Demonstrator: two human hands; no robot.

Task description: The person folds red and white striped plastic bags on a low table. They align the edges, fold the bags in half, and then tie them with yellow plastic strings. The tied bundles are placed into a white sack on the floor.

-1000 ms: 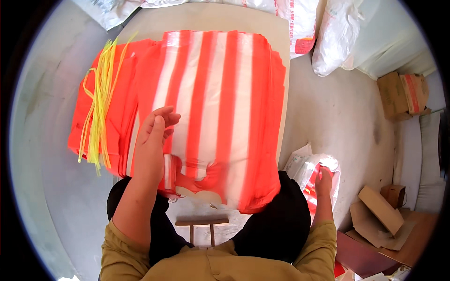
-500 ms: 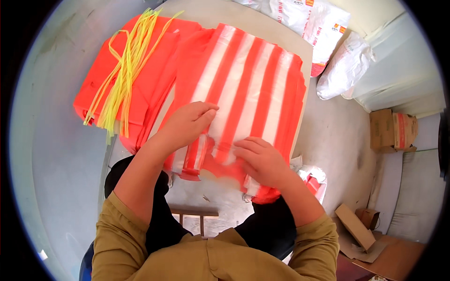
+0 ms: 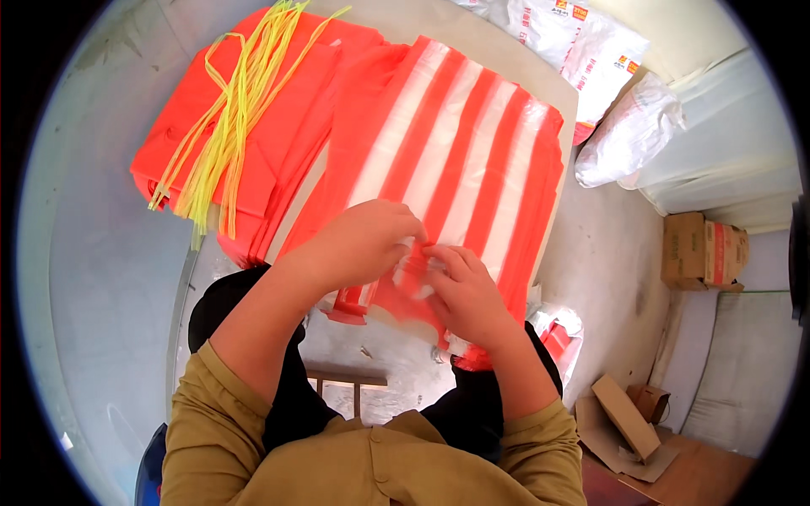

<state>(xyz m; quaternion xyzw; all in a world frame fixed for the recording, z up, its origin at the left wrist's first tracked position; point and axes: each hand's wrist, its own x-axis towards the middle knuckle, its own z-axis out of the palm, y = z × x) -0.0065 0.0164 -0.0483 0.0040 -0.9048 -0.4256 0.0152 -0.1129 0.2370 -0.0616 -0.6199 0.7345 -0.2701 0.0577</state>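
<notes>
A stack of red-and-white striped plastic bags (image 3: 462, 135) lies on the table before me. Over its near edge, my left hand (image 3: 377, 241) and my right hand (image 3: 462, 293) almost meet. Each has its fingertips pinched on a bunched bit of the top striped bag. The thin plastic between them is crumpled and slightly blurred, and its near edge has a scalloped cutout. My curled fingers partly hide what they grip.
Folded red plastic (image 3: 291, 93) lies to the left, topped by a bundle of yellow strips (image 3: 228, 126). White printed sacks (image 3: 582, 51) stand beyond the table at far right. Cardboard boxes (image 3: 702, 251) sit on the right floor, with flattened cardboard (image 3: 624, 422) nearer. A wooden stool (image 3: 346, 376) shows below.
My left hand has moved right and nearer, to beside my right hand. Both now pinch the top bag close together. The view has shifted slightly.
</notes>
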